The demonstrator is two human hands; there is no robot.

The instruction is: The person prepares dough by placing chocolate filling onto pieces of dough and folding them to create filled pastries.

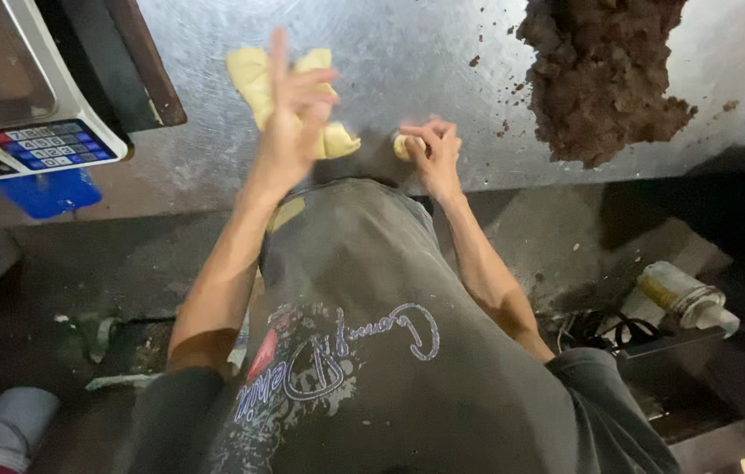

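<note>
On the metal bench [442, 53], the right hand [435, 151] has its fingers clamped on a small dough ball [402, 146] just right of the yellow dough lump [258, 83], over which the left hand [295, 118] hovers, fingers spread apart, with the brown filling heap [601, 79] farther right.

Person seen from above, head camera. Wears a dark grey T-shirt [372, 351], short sleeves ending above the elbows. Chest carries a printed graphic: looping pale blue script outline, a small red patch, speckled white marks; the print looks worn, though blur makes this uncertain. Forearms bare. Left hand [295, 114] and right hand [434, 149] ungloved.
</note>
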